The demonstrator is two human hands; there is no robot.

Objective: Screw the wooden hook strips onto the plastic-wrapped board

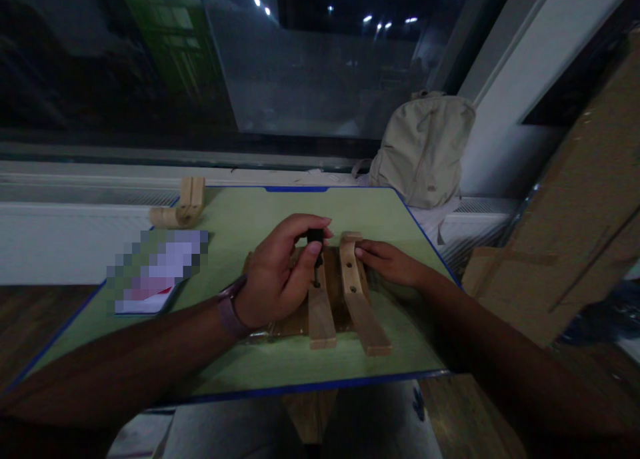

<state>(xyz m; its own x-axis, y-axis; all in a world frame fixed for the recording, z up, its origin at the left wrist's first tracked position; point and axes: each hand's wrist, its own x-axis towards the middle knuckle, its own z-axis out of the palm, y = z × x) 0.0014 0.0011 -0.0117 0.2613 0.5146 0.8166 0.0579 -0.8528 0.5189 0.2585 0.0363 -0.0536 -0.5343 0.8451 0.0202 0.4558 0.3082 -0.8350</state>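
My left hand [275, 272] is closed around the black handle of a screwdriver [315, 238], held upright. Its thin shaft points down at a hole in a pale wooden strip [323, 319]. Beside that strip, on the right, lies a curved wooden piece [354, 282] with two dark holes and an upturned far end. The fingers of my right hand [385, 259] grip the far right side of this curved piece; some fingertips are hidden behind it. Under both wooden parts is a shiny brown, taped-looking package [290, 326], partly covered by my left hand.
A light green table [240, 206] with blue edging carries everything. More curved wooden pieces [187, 206] stand at its far left corner. Nearer lies a blurred-out flat item [160, 272]. A beige backpack [425, 149] leans by the window; large cardboard [565, 226] stands at right.
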